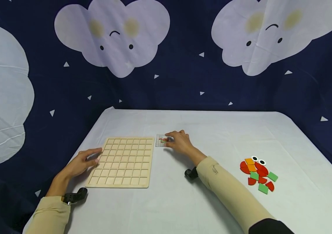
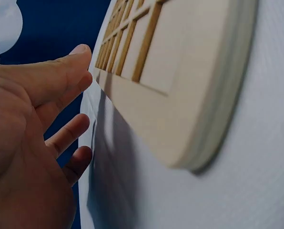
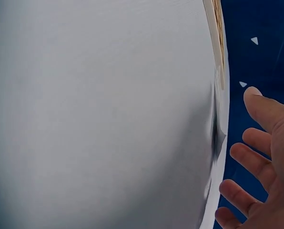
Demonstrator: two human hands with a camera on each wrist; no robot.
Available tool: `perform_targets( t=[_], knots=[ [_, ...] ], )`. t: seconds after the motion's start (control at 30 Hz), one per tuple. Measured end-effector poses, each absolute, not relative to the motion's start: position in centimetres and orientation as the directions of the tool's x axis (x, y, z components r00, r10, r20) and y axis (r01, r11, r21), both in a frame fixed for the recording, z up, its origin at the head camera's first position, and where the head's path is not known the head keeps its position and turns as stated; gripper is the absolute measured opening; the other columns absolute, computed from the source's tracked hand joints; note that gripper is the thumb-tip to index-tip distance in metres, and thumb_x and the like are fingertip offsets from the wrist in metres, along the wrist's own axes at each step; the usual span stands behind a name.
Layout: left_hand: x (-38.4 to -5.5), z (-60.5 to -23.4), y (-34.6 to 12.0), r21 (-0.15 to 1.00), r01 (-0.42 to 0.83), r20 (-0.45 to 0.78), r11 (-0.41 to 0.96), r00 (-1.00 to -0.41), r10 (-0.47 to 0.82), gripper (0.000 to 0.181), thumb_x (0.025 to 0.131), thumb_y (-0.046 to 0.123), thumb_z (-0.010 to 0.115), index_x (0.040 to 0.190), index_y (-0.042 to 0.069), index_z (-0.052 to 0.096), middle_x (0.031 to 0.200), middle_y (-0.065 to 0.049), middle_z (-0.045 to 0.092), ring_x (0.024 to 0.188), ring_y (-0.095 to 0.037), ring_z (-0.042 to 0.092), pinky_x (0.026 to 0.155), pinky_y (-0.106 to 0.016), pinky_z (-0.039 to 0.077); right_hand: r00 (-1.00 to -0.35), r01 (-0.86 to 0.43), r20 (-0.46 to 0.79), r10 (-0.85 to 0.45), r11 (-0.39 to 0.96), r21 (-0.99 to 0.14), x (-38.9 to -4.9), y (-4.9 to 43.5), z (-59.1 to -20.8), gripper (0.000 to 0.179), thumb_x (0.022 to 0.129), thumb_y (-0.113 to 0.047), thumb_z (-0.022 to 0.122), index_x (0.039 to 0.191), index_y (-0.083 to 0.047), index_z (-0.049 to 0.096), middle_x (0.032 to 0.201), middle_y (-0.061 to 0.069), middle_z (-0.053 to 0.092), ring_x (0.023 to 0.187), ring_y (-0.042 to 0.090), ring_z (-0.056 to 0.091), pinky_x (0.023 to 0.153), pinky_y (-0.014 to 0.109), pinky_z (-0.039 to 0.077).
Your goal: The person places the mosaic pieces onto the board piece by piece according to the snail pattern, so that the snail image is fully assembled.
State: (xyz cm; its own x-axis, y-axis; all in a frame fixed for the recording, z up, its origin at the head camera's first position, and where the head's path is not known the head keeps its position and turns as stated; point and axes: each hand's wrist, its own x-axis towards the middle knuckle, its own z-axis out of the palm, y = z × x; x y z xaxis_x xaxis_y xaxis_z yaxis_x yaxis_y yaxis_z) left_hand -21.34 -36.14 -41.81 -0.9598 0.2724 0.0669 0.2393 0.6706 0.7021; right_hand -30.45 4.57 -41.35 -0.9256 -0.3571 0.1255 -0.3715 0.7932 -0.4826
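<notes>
Wooden and pale, a roughly square grid board (image 1: 121, 163) is laid flat on a counter covered in white cloth (image 1: 177, 204), left of centre. Just beyond its right edge, near the far corner, a small gridded picture card (image 1: 160, 141) is set, separated from the board by a narrow gap.

The card is reached by the right hand (image 1: 180, 142), the nearer of the two. It lies directly to the left of that palm, at the thumb and fingertips, and is partly covered by them; its long axis cannot be told. The fingers are spread and loosely bent, with a wide gap from the thumb, and nothing is seen to be gripped. Whether the card is touched cannot be told.

By the board's left edge, the left hand (image 1: 79, 164) is held with fingers extended and thumb apart, nothing grasped; contact with the board cannot be made out. From the card it is separated by the board's full width.

Well apart, on the right, red, orange and green flat pieces (image 1: 261, 171) are clustered, topped by two white eye pieces (image 1: 254, 158). Behind everything, a navy cloud-print backdrop (image 1: 183, 35) is hung.
</notes>
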Motion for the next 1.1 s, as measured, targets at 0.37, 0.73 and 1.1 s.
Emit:
perform_targets(
  t=[0.37, 0.73, 1.1],
  knots=[
    [-21.1, -42.6, -36.7, 0.697, 0.305, 0.106, 0.649, -0.939, 0.328, 0.052, 0.087, 0.014, 0.063, 0.132, -0.008, 0.048, 0.144, -0.031, 0.036, 0.142, -0.032, 0.027, 0.114, -0.049, 0.024, -0.943, -0.326, 0.097, -0.318, 0.828, -0.455, -31.1, 3.8, -42.1, 0.041, 0.086, -0.031, 0.066, 0.125, -0.02, 0.063, 0.131, 0.003, 0.061, 0.112, 0.031, 0.05, 0.091, 0.047, 0.037],
    [-20.9, -42.9, -36.3, 0.676, 0.337, 0.162, 0.655, -0.936, 0.314, 0.048, 0.086, 0.012, 0.063, 0.129, -0.006, 0.053, 0.144, -0.024, 0.042, 0.137, -0.007, 0.028, 0.11, -0.023, 0.022, -0.948, -0.311, 0.069, -0.311, 0.86, -0.404, -31.2, 4.0, -42.0, 0.033, 0.086, -0.029, 0.066, 0.118, -0.022, 0.067, 0.128, 0.0, 0.063, 0.109, 0.028, 0.049, 0.086, 0.044, 0.036],
    [-20.3, -42.9, -34.7, 0.66, 0.261, 0.128, 0.704, -0.963, 0.237, 0.047, 0.085, 0.009, 0.065, 0.128, -0.006, 0.053, 0.142, -0.03, 0.039, 0.129, -0.047, 0.021, 0.095, -0.073, -0.001, -0.94, -0.338, 0.085, -0.33, 0.87, -0.359, -30.6, 6.5, -41.8, 0.028, 0.085, -0.027, 0.067, 0.112, -0.022, 0.07, 0.127, 0.0, 0.063, 0.109, 0.032, 0.048, 0.083, 0.045, 0.034]
  ],
)
